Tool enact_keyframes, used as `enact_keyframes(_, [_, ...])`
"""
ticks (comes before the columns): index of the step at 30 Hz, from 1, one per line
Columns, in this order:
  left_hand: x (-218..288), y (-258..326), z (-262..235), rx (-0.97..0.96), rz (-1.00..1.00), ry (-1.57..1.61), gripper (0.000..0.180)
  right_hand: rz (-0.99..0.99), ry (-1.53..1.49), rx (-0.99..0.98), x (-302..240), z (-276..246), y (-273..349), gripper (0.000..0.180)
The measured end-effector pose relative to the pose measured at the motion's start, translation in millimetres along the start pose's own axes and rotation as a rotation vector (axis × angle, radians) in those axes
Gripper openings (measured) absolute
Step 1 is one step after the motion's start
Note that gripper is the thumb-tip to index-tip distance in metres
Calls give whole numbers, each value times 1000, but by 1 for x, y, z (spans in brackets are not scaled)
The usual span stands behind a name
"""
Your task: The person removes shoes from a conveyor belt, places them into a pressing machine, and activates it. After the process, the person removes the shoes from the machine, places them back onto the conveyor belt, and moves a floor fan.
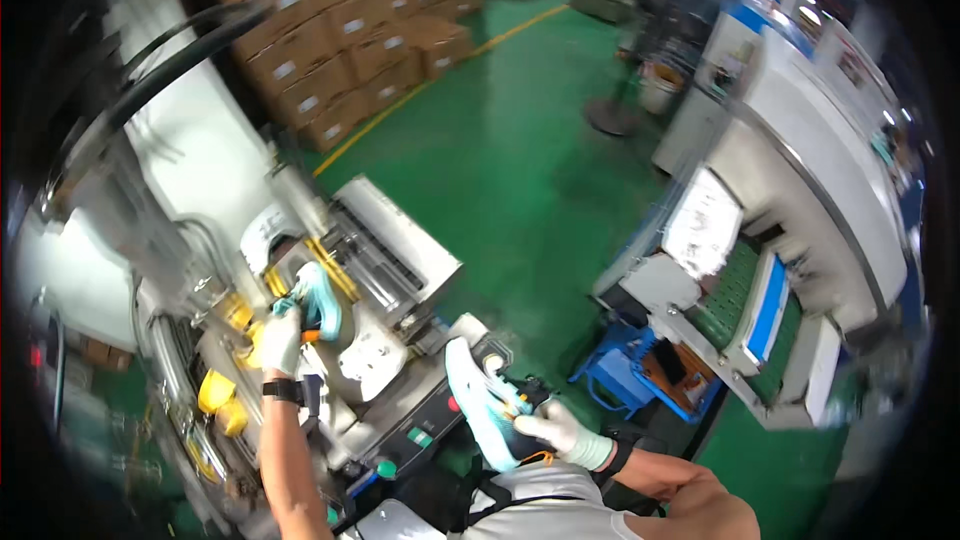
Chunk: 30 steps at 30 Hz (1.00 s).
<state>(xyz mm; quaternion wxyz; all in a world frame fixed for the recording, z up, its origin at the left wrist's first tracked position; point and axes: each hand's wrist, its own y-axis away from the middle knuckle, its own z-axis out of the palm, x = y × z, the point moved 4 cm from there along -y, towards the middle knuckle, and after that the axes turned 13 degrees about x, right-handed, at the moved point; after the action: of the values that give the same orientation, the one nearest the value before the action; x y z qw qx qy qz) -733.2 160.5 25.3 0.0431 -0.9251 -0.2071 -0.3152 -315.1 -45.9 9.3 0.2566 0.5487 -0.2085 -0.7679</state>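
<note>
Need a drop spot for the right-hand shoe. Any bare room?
Bare green floor between the press machine and the conveyor. Crowded around the left hand with its shoe; right hand and shoe sit over the control panel.
</note>
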Motion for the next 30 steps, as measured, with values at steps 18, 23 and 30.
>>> enact_keyframes(18, [-107,542,-95,209,-931,225,56,-943,1294,340,-16,329,-374,49])
enact_keyframes(23, [-207,657,0,735,-953,133,60,-830,1284,305,-5,353,-376,64])
enact_keyframes(30, [-284,645,105,821,-961,272,79,-956,1331,-59,-40,326,-305,54])
